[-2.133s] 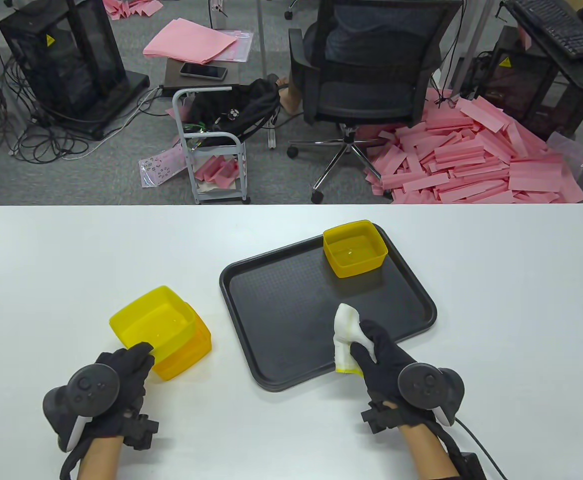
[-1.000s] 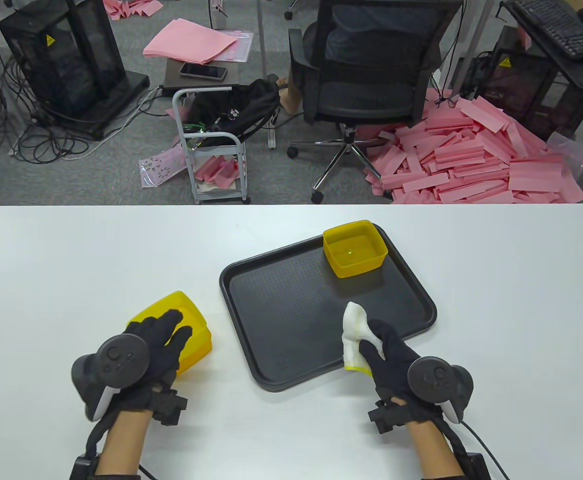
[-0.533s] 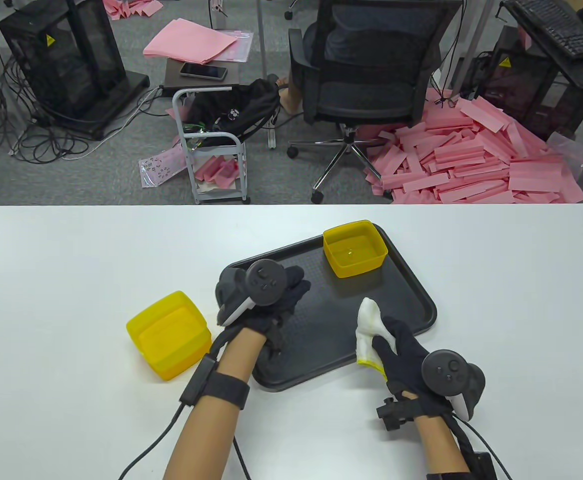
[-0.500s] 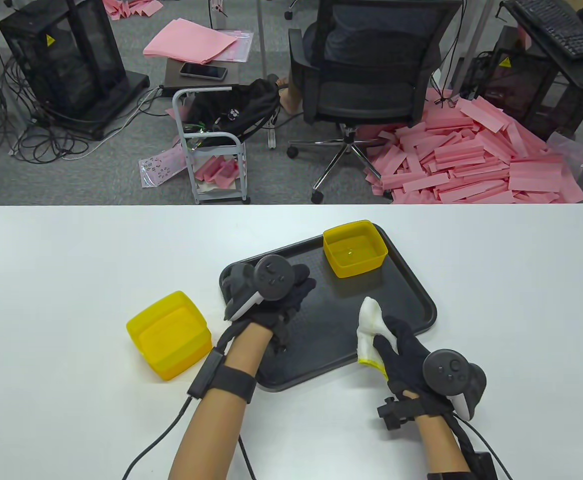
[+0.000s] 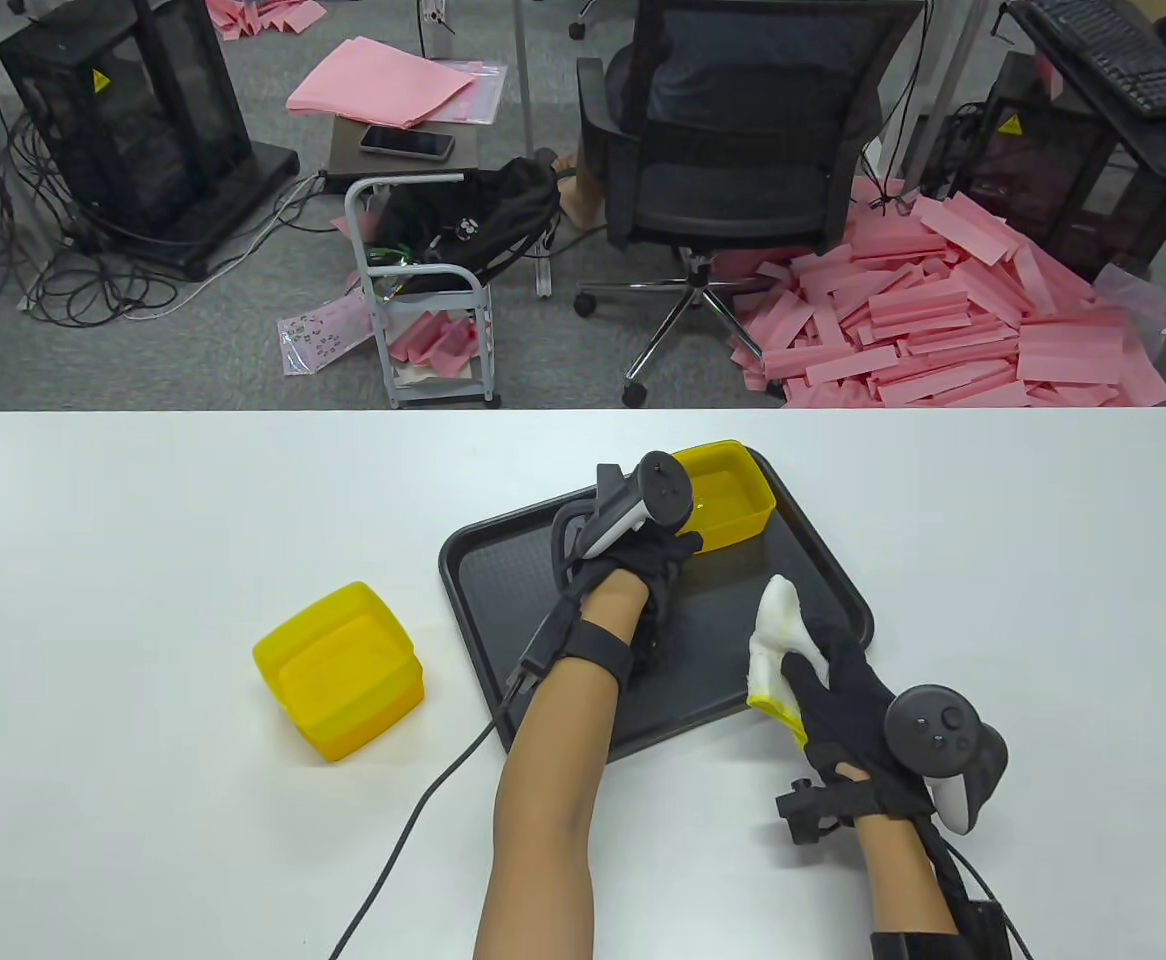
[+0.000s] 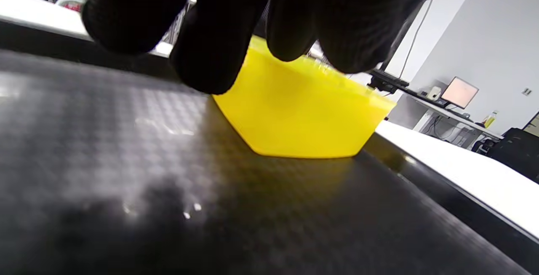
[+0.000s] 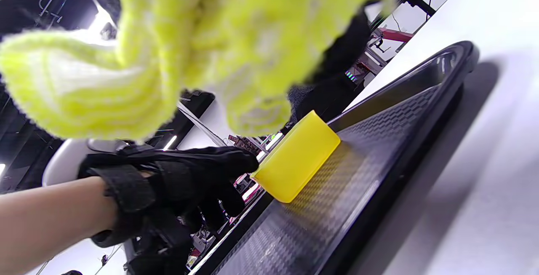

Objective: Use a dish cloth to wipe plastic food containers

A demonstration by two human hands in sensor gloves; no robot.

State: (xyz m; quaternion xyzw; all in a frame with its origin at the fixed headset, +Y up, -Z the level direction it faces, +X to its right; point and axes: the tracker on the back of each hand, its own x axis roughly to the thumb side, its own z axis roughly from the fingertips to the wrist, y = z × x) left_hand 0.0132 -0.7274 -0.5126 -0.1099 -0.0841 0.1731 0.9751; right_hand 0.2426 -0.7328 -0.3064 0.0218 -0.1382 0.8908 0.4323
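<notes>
Container (image 5: 733, 500) on black tray (image 5: 503, 590), white table (image 5: 143, 520).

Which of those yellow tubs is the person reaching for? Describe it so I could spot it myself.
Find the black tray in the middle of the white table. At its far corner sits a single yellow container, open side up, with the left hand right at its near side. The other yellow containers are nested, off the tray.

Glossy, translucent yellow plastic on the container (image 5: 733, 500) just off the left hand's fingers (image 6: 210, 35), which wear matt black knit. Beneath it, the tray (image 6: 126, 161) shows black plastic with a fine pebbled grain catching light. The right hand (image 5: 843, 700) grips a nubby white-and-yellow woven dish cloth (image 5: 778, 640).
</notes>
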